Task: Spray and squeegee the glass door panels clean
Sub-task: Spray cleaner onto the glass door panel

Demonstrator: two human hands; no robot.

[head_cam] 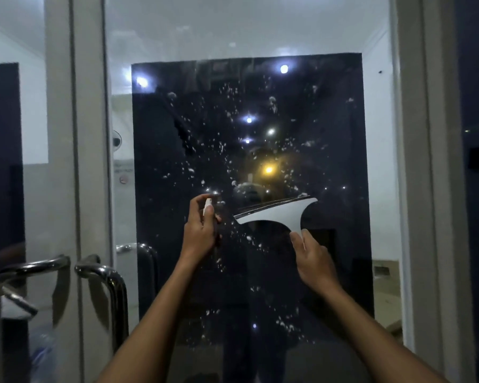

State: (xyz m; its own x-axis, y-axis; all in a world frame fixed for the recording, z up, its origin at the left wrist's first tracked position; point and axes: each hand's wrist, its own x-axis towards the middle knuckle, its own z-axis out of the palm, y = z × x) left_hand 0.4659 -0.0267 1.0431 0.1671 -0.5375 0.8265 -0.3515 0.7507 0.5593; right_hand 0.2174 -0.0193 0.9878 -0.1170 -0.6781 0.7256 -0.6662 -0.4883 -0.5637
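The glass door panel (329, 120) fills the view and is dotted with white foam spots over its dark middle. My left hand (201, 233) is raised near the panel's centre, wrapped around a small spray bottle with a white nozzle (207, 206), index finger curled on top. My right hand (311, 254) grips the handle of a white squeegee (277, 215). Its black rubber blade points up and lies tilted against the glass, right end higher. The bottle's body is mostly hidden in my palm.
Two curved chrome door handles (105, 275) stick out at lower left, beside the grey door frame (89, 134). Another grey frame post (415, 161) bounds the panel on the right. Lights reflect in the glass.
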